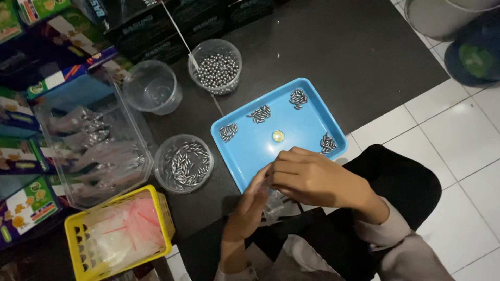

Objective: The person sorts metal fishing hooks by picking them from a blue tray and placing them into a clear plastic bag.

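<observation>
Here, low in the frame, we pinch a small clear plastic bag (272, 200) between left hand (250, 205) and right hand (307, 177), held together; loosening risks spilling pellets beside the blue plastic tray (307, 127).

black mat (338, 57) on white tiled floor (458, 135), bearing blue tray (307, 130), three clear tubs, yellow basket (75, 234)

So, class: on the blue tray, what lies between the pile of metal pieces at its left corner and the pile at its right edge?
In the head view, a small round yellow-green object sits on the blue tray between the left pile and the right pile.

Colourful printed boxes (31, 156) stacked at far left
</observation>
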